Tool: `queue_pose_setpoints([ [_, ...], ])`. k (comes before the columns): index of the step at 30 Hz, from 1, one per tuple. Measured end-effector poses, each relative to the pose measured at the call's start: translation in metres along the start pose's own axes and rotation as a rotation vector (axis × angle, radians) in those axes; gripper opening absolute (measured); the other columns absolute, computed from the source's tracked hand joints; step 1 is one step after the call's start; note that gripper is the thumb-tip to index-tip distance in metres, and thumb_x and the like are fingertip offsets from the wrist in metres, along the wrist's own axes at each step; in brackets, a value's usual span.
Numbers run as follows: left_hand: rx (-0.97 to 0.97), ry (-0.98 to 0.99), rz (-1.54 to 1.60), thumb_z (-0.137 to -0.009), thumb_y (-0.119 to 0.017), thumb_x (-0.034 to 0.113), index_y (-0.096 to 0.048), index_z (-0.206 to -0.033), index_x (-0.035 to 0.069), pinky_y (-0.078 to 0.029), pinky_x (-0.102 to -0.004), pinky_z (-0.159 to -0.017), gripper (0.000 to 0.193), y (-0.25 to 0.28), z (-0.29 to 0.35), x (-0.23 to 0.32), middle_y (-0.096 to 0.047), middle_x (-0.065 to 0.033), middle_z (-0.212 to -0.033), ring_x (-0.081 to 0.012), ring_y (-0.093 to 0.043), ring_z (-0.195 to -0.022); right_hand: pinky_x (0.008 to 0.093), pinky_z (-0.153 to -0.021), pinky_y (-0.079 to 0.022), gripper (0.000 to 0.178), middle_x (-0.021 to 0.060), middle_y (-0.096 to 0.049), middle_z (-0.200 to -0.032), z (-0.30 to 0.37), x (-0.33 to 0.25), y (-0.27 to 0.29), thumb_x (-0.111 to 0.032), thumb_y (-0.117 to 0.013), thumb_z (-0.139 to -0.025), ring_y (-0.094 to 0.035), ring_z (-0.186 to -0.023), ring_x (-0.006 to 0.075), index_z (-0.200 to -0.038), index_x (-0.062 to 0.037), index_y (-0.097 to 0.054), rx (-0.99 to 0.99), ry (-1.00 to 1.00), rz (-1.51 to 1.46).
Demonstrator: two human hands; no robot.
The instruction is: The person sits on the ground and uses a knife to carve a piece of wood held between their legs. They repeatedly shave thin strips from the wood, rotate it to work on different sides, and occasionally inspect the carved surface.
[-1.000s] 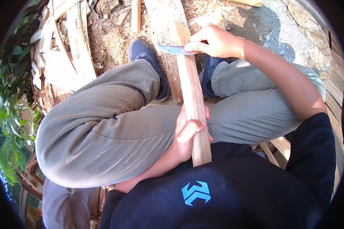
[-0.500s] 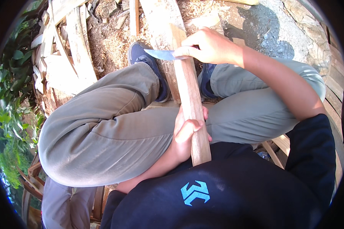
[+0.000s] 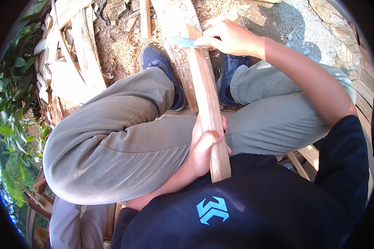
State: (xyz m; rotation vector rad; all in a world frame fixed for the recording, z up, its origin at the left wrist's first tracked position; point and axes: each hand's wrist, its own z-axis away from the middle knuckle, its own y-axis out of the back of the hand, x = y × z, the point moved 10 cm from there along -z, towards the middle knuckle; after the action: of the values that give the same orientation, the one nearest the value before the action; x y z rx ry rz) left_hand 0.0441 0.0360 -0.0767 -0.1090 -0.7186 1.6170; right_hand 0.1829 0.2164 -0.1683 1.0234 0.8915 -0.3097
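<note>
A long squared stick of pale wood runs from my belly out between my legs, tilted slightly left at its far end. My left hand is wrapped round its near part. In my right hand is a knife, closed in the fingers at the stick's far part. The knife blade points left and lies across the wood, bright with glare; its handle is hidden in the fist. Beneath the stick's far end lies a wide plank.
My blue shoes stand on both sides of the plank. Wood shavings cover the ground, with scrap boards piled at the left beside green leaves. Another person's trouser leg shows at the lower left.
My right hand and the knife have moved away from me, toward the stick's far end. My left hand keeps its grip and the stick has hardly shifted.
</note>
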Motion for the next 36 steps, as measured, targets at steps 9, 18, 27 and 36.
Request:
queue_pose_setpoints([
  [9,-0.065,0.053,0.057,-0.079,-0.055,0.022,-0.037,-0.129,0.004,-0.058,-0.0371,-0.062,0.057,0.003,0.002,-0.006,-0.047,-0.0124,-0.108,-0.0221,-0.056,-0.083,0.0402,-0.063,-0.048,0.021,0.0149,-0.066,-0.070,0.018,-0.026,-0.002,-0.018,-0.061,-0.096,-0.059,-0.060,0.0263,-0.094,-0.0045,-0.077,-0.173,-0.092,-0.100],
  [18,-0.084,0.037,0.049,-0.079,-0.054,0.022,-0.037,-0.131,0.004,-0.058,-0.0372,-0.061,0.058,0.000,0.000,-0.005,-0.048,-0.0123,-0.108,-0.0224,-0.056,-0.082,0.0416,-0.067,-0.049,0.034,0.0147,-0.065,-0.079,0.000,-0.006,0.010,-0.031,-0.059,-0.103,-0.063,-0.071,0.0305,-0.096,-0.0025,-0.077,0.047,-0.137,0.120],
  [27,-0.060,0.033,0.021,-0.079,-0.055,0.022,-0.036,-0.133,0.004,-0.058,-0.0363,-0.062,0.060,0.001,0.002,-0.002,-0.047,-0.0122,-0.107,-0.0213,-0.055,-0.084,0.0369,-0.062,-0.045,0.030,0.0143,-0.063,-0.071,0.014,-0.015,0.003,-0.029,-0.063,-0.103,-0.051,-0.062,0.0202,-0.099,-0.0031,-0.077,0.054,-0.054,-0.127],
  [36,-0.089,0.051,0.115,-0.079,-0.055,0.021,-0.036,-0.134,0.004,-0.058,-0.0368,-0.061,0.061,0.004,0.001,-0.007,-0.047,-0.0121,-0.108,-0.0214,-0.055,-0.084,0.0327,-0.060,-0.045,0.030,0.0116,-0.067,-0.070,0.034,-0.027,-0.015,-0.029,-0.064,-0.102,-0.053,-0.061,0.0137,-0.100,-0.0030,-0.079,-0.206,-0.255,-0.250],
])
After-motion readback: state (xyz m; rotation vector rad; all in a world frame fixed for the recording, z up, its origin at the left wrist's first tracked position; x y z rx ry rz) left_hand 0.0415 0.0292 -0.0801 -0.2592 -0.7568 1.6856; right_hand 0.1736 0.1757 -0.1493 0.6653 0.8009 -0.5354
